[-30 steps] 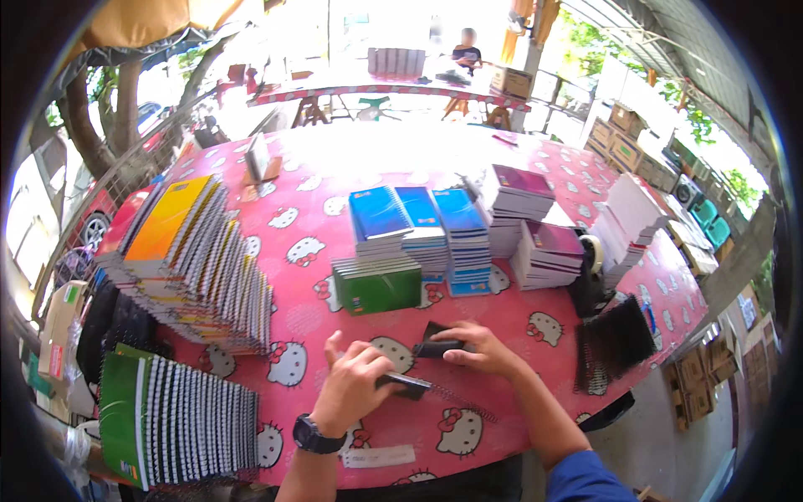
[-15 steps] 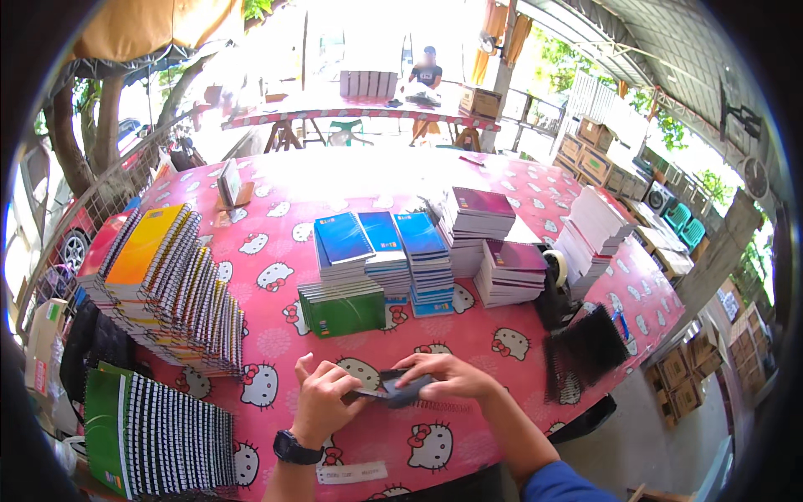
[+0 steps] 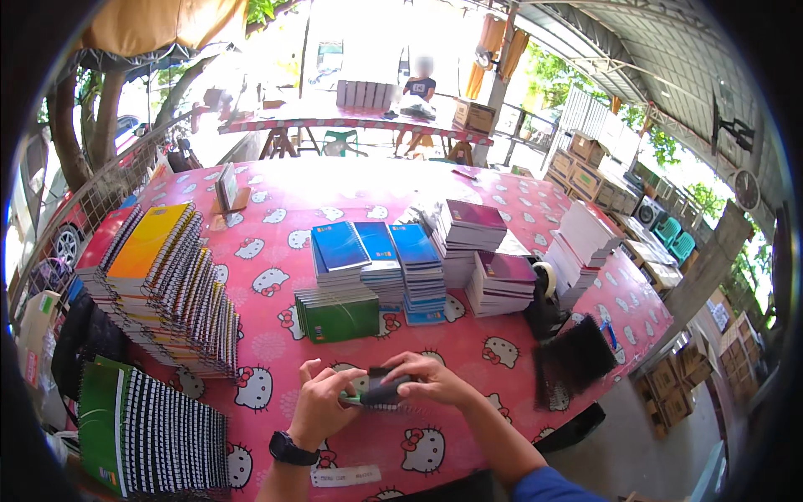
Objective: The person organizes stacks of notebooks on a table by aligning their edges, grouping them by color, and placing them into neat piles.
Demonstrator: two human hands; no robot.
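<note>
While fingers (image 3: 409, 365) hold block (image 3: 383, 393), notebooks (image 3: 339, 320) stand (apart)

Far table: patterned pink edge (image 3: 251, 125), on trestle legs; a cardboard box (image 3: 474, 116) rests at its right end.
Person: one, in a dark top (image 3: 420, 87), behind the far table.
Stool: green (image 3: 340, 139), below the far table.
Cartons: brown stack (image 3: 588, 178) at right; more boxes (image 3: 672, 402) on the floor at lower right.
Chairs: green pair (image 3: 681, 243), beside a concrete post (image 3: 711, 272).
Clock: round (image 3: 746, 191), at far right.
Overhead: metal roof (image 3: 644, 38) right, orange tarp (image 3: 171, 27) left.
Left side: tree trunks (image 3: 106, 117) near a mesh fence (image 3: 125, 186); car wheel (image 3: 66, 243) outside.
</note>
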